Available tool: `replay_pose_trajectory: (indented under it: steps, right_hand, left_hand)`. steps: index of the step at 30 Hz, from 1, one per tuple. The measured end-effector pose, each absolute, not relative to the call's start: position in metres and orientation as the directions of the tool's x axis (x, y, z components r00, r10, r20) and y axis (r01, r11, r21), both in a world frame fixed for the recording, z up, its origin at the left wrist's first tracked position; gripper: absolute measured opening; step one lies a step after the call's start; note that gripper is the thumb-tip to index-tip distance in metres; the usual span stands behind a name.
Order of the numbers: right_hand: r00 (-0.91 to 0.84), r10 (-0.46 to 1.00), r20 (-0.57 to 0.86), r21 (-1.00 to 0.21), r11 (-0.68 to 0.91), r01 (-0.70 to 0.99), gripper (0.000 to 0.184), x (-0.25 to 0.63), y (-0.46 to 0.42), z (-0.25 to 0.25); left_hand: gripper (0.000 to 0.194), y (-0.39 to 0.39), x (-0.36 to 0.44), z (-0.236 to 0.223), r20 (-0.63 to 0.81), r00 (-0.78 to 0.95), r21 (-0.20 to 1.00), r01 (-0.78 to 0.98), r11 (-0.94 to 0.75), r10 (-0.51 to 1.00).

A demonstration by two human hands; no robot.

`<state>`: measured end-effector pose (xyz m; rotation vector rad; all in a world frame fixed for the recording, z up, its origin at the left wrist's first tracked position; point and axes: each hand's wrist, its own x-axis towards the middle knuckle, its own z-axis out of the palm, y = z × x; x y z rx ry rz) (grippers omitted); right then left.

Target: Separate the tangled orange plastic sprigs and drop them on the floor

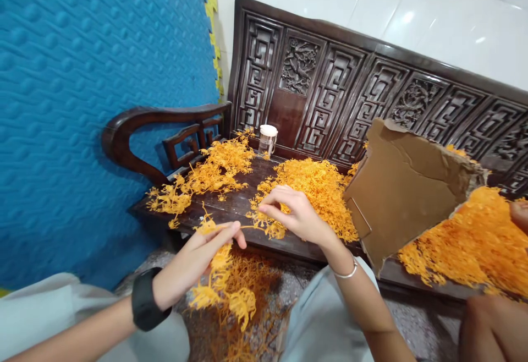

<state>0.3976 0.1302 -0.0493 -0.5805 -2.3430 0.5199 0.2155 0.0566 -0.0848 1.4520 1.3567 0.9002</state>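
Observation:
My left hand (198,260), with a black band on its wrist, is closed in a pinch on a string of orange plastic pieces (225,285) that hangs down below the bench edge. My right hand (295,216), a thin bracelet on its wrist, pinches the other end of the same string at a small orange clump (270,224) on the dark wooden bench (231,205). Just behind my right hand lies a large heap of the same orange pieces (317,183).
A second orange heap (214,169) lies by the bench's left armrest (136,125), with a clear jar with a white lid (268,139) at the carved backrest. A torn cardboard box (404,186) spills orange pieces (474,246) at right. Another person's hand (520,214) and knee (493,329) show there. Blue padded wall (94,76) at left.

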Motion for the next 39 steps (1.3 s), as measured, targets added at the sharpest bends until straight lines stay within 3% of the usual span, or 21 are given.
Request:
replay_pose_trajectory:
  steps: [6, 14, 16, 20, 22, 27, 39]
  right_hand:
    - [-0.384, 0.685, 0.619, -0.597, 0.728, 0.338, 0.017, 0.399, 0.141, -0.058]
    - [-0.090, 0.599, 0.796, -0.483, 0.718, 0.502, 0.018, 0.387, 0.151, -0.059]
    - [0.056, 0.575, 0.816, -0.509, 0.671, 0.538, 0.017, 0.411, 0.167, -0.054]
    - [0.494, 0.458, 0.739, -0.666, 0.605, 0.436, 0.022, 0.495, 0.212, -0.047]
    - [0.591, 0.442, 0.675, -0.710, 0.609, 0.355, 0.023, 0.531, 0.229, -0.051]
    - [0.589, 0.556, 0.587, -0.779, 0.587, 0.222, 0.028, 0.552, 0.246, -0.074]
    - [0.417, 0.664, 0.621, -0.761, 0.637, 0.120, 0.024, 0.541, 0.275, -0.082]
  left_hand:
    - [0.044, 0.059, 0.216, -0.082, 0.012, 0.204, 0.937, 0.339, -0.082, 0.979]
    - [0.041, 0.076, 0.223, -0.074, 0.095, 0.171, 0.916, 0.371, -0.154, 0.981]
    - [0.042, 0.071, 0.223, -0.079, 0.070, 0.162, 0.918, 0.375, -0.127, 0.984]
    - [0.045, 0.055, 0.222, -0.094, -0.062, 0.233, 0.921, 0.388, -0.035, 0.970]
    - [0.045, 0.053, 0.221, -0.100, -0.097, 0.278, 0.917, 0.399, -0.023, 0.956]
    - [0.045, 0.064, 0.223, -0.105, -0.115, 0.239, 0.900, 0.436, -0.001, 0.964]
    - [0.047, 0.071, 0.224, -0.117, -0.183, 0.284, 0.880, 0.474, 0.028, 0.941]
